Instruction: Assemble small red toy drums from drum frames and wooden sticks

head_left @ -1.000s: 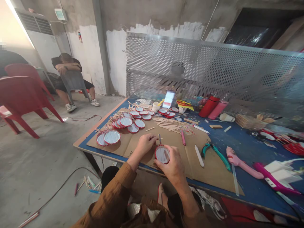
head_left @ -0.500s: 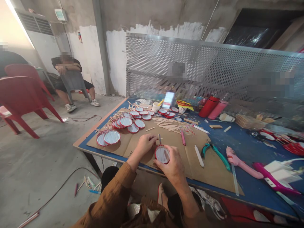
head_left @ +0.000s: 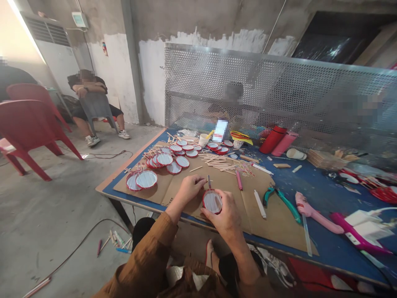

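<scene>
1. Red-rimmed round disc with a pale translucent face: held in the right hand, fingers curled around its rim, just above a brown cardboard sheet. A thin wooden stick stands at its far edge.
2. Left hand: thumb and forefinger pinched together beside that stick's tip; anything held is too thin to tell.
3. Progress as laid out: many matching discs lie ahead on the cardboard, several with sticks at their edges. Loose craft sticks remain piled beyond.
4. Room: open cardboard right of the hands, up to green-handled pliers. The near edge of the blue-topped table runs just below the wrists.
</scene>
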`<action>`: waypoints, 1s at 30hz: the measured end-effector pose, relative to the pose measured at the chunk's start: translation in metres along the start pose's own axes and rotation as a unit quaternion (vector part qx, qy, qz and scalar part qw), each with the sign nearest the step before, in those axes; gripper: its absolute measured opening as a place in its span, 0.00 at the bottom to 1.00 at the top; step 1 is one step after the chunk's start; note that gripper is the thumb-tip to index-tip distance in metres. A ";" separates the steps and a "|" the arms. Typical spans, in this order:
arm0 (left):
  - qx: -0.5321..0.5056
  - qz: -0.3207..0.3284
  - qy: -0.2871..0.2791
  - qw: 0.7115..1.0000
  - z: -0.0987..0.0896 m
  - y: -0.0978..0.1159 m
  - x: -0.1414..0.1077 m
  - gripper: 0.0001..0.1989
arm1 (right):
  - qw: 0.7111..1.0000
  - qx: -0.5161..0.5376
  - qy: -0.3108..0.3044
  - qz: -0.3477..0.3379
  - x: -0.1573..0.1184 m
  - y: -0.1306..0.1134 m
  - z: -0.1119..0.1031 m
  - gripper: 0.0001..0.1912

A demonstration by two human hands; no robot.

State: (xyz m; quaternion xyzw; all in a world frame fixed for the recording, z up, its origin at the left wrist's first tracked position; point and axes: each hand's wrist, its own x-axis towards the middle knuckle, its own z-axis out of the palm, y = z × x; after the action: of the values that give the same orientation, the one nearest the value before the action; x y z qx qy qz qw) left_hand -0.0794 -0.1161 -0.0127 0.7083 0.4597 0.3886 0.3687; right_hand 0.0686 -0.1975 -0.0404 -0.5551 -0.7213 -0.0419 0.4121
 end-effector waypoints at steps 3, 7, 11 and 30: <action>0.006 -0.002 0.006 1.000 0.000 0.000 0.000 0.18 | 1.000 0.002 0.001 -0.001 0.000 0.000 0.000 0.31; 0.007 -0.005 0.012 1.000 0.000 -0.001 0.001 0.19 | 1.000 0.000 0.003 -0.003 0.000 0.000 0.000 0.31; 0.011 -0.001 0.014 1.000 0.000 -0.003 0.002 0.19 | 1.000 -0.007 0.004 -0.004 0.000 -0.002 -0.001 0.32; 0.000 -0.002 0.023 1.000 0.000 -0.002 0.001 0.17 | 1.000 0.006 0.007 0.012 0.001 -0.004 -0.002 0.31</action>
State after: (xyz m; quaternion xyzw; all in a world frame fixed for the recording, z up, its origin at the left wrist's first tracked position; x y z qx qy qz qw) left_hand -0.0797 -0.1147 -0.0145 0.6985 0.4695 0.4036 0.3588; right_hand 0.0668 -0.1995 -0.0370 -0.5610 -0.7118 -0.0363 0.4210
